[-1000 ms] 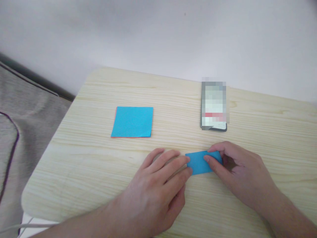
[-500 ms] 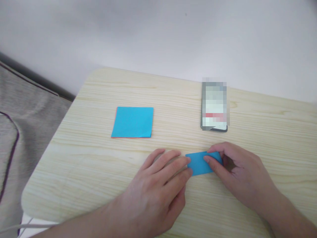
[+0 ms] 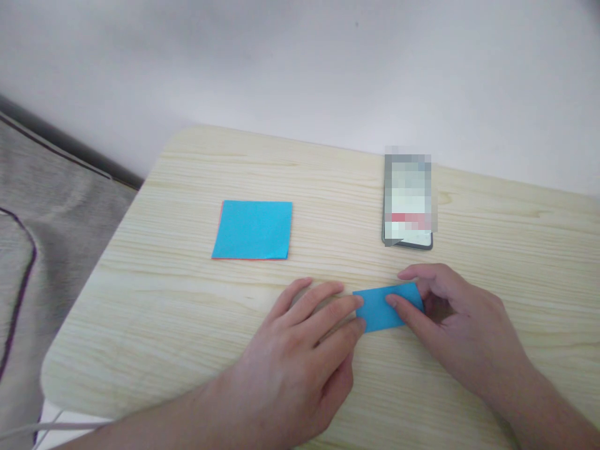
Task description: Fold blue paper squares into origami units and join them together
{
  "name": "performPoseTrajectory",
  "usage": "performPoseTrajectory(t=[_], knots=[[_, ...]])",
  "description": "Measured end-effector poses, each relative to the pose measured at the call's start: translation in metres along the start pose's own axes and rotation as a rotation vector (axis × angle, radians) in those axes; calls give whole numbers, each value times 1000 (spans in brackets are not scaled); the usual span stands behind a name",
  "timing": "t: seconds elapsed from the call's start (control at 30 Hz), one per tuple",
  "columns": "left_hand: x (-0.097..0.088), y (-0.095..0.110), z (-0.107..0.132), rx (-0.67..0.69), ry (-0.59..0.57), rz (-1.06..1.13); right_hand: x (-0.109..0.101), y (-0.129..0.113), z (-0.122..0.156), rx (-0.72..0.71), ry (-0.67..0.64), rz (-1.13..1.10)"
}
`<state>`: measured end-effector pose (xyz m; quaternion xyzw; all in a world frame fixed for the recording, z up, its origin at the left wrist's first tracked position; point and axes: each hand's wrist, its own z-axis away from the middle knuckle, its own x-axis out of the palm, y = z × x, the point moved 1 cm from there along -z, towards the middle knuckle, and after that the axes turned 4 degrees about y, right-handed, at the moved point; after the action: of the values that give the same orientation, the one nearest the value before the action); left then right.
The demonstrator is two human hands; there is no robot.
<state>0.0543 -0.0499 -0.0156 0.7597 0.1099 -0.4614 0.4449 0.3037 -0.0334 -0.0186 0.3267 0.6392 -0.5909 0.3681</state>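
Observation:
A narrow blue strip of paper [image 3: 376, 309], which looks folded, lies on the wooden table in front of me. My left hand [image 3: 309, 350] rests palm down with fingers spread, two fingertips pressing on the strip's left end. At the other end, my right hand [image 3: 466, 322] has its thumb on top of the paper and fingers behind the right edge, pinching it. The right index finger is raised just beyond the paper's far edge. Farther back on the left sits a flat stack of square paper [image 3: 253, 230], blue on top with a red edge showing.
A phone [image 3: 407, 203] with a pixelated screen lies toward the back right of the table [image 3: 154, 300]. A white wall [image 3: 300, 69] rises behind. Grey fabric [image 3: 51, 206] is at the left, and a pale cable [image 3: 56, 427] runs by the lower left corner.
My right index finger has lifted off the strip's far edge and straightened a little. The left hand and the strip keep their places; the view has shifted slightly.

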Motion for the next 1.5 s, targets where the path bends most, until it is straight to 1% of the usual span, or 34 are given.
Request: performPoseTrajectory(t=[0.17,0.43,0.6,0.77,0.93,1.1,1.37,1.5], knots=[[-1,0,-1,-3,15,13,-1,-1,1,6,6,17],[0,1,-3,-5,27,26,1,-2,4,-35,36,77],[1,-1,-1,-10,-7,18,3,-4,6,-45,57,122],[0,-4,1,1,-40,-14,4,-2,10,-32,74,101],[-1,-3,2,-10,-42,-29,3,1,17,-3,99,64],[0,-1,2,-6,-39,-41,0,1,22,-8,125,68],[1,1,2,-13,-36,-52,3,3,27,-66,130,59],[-1,1,2,-17,-45,-40,0,6,29,-111,144,52]])
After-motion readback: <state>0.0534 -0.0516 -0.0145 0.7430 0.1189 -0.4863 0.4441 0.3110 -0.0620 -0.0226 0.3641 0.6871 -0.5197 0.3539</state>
